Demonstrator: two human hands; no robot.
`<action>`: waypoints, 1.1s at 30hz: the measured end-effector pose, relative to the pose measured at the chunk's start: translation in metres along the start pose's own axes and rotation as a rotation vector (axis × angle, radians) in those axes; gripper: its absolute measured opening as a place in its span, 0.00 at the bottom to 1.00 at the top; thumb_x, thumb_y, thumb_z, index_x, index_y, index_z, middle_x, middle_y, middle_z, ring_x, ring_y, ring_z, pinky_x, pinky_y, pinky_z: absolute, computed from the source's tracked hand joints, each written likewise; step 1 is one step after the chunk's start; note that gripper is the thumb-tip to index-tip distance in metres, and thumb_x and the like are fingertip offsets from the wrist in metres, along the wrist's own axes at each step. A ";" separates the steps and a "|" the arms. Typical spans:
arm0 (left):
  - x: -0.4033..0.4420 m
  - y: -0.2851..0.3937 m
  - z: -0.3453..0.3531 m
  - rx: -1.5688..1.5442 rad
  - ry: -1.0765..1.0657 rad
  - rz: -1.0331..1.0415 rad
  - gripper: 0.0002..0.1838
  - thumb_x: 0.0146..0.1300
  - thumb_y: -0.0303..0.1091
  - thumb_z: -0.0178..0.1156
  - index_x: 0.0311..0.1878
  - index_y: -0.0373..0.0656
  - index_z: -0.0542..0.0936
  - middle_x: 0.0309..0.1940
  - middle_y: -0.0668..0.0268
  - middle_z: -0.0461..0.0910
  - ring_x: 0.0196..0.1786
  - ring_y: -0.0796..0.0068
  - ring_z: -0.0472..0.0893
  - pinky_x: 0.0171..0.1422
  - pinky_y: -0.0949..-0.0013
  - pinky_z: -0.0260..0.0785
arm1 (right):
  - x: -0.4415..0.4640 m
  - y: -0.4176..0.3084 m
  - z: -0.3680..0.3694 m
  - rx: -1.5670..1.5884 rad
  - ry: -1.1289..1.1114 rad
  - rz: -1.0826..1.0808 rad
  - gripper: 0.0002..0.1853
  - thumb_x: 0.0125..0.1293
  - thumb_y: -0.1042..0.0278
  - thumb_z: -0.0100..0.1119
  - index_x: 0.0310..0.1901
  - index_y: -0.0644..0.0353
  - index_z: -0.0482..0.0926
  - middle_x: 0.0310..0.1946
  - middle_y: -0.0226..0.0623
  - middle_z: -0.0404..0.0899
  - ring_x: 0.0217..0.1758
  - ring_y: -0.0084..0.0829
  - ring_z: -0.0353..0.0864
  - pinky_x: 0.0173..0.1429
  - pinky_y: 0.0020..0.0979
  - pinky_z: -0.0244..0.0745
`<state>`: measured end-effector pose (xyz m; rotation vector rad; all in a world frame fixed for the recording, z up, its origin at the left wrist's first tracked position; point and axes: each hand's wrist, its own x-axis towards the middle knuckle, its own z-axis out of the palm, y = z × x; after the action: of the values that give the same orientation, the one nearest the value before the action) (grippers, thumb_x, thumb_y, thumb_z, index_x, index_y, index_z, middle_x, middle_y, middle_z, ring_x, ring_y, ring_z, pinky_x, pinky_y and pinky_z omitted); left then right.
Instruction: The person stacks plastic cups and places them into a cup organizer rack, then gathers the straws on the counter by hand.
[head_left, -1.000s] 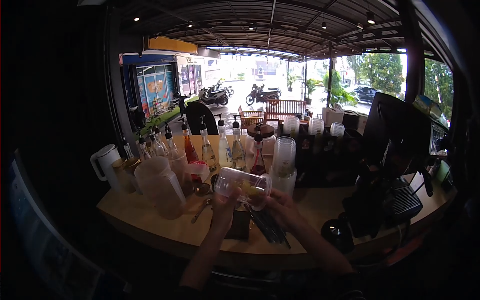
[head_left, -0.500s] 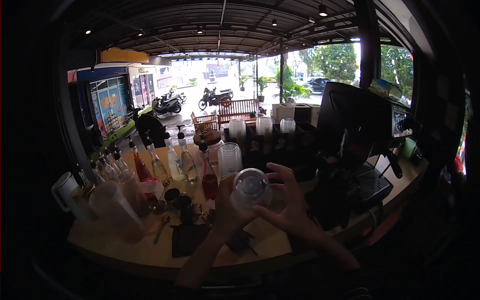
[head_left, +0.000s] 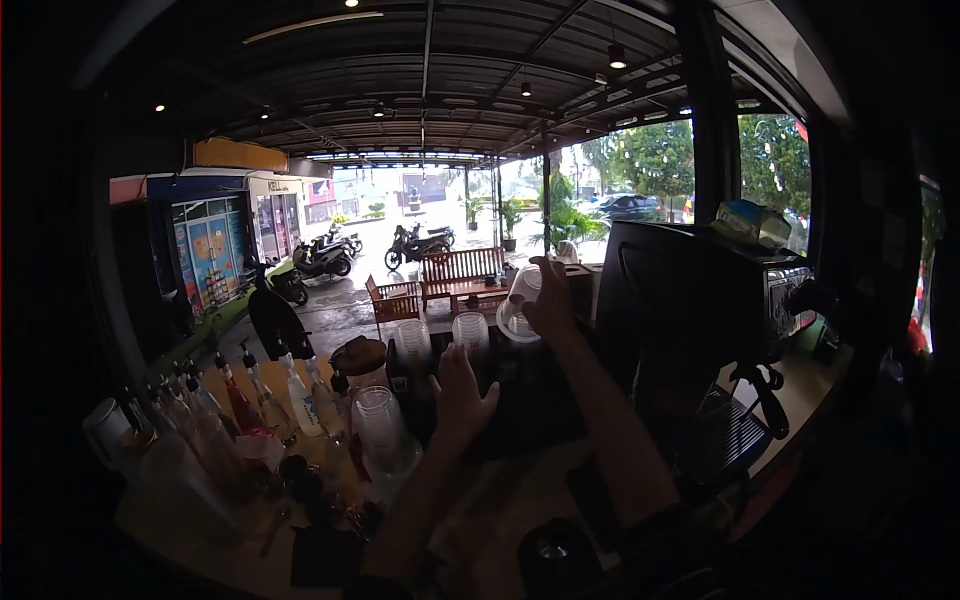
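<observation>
Dim desk [head_left: 808, 392] bore coffee machine [head_left: 690, 295]; beside it, your right hand [head_left: 552, 305] held clear cup [head_left: 518, 312], light grip suiting; left hand [head_left: 463, 400] wide.

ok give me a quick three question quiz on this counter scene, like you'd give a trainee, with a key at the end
1. Multiple choice: the fingers of the right hand are on which thing?
a) a metal spoon
b) a clear plastic cup
c) a folded cloth

2. True or false: the left hand is closed tightly around a jug.

3. Fill the gap: seen from the person's side of the counter, the black espresso machine stands to the ____ of the pump bottles.

Key: 1 b; 2 false; 3 right
</observation>
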<state>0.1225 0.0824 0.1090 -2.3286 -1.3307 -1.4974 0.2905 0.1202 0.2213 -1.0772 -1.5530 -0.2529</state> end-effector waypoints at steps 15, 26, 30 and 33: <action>-0.008 -0.025 0.020 0.459 -0.063 -0.062 0.53 0.42 0.47 0.70 0.68 0.38 0.51 0.67 0.59 0.53 0.72 0.62 0.50 0.68 0.37 0.45 | 0.024 0.090 0.058 -0.271 -0.326 0.107 0.34 0.37 0.53 0.76 0.47 0.62 0.78 0.52 0.56 0.72 0.60 0.49 0.67 0.64 0.39 0.63; -0.002 -0.019 0.016 0.458 -0.109 -0.091 0.58 0.35 0.48 0.73 0.68 0.39 0.51 0.67 0.58 0.53 0.72 0.61 0.49 0.69 0.40 0.46 | 0.027 0.082 0.070 -0.317 -0.397 0.311 0.20 0.41 0.56 0.71 0.33 0.63 0.83 0.39 0.48 0.81 0.46 0.43 0.80 0.57 0.36 0.72; -0.009 -0.024 0.023 0.436 -0.049 -0.075 0.58 0.34 0.47 0.73 0.68 0.39 0.51 0.67 0.58 0.53 0.72 0.61 0.49 0.69 0.41 0.46 | 0.018 0.089 0.067 -0.312 -0.416 0.299 0.20 0.40 0.54 0.72 0.31 0.63 0.83 0.36 0.46 0.82 0.45 0.42 0.80 0.55 0.37 0.72; -0.008 -0.024 0.021 0.434 -0.045 -0.061 0.58 0.33 0.46 0.73 0.68 0.39 0.51 0.67 0.58 0.53 0.72 0.61 0.49 0.69 0.41 0.46 | 0.019 0.091 0.073 -0.359 -0.378 0.304 0.20 0.41 0.54 0.71 0.31 0.61 0.84 0.36 0.46 0.82 0.45 0.41 0.80 0.54 0.37 0.73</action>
<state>0.1190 0.1020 0.0829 -2.0703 -1.5632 -1.0394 0.3109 0.2293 0.1801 -1.7022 -1.6827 -0.1242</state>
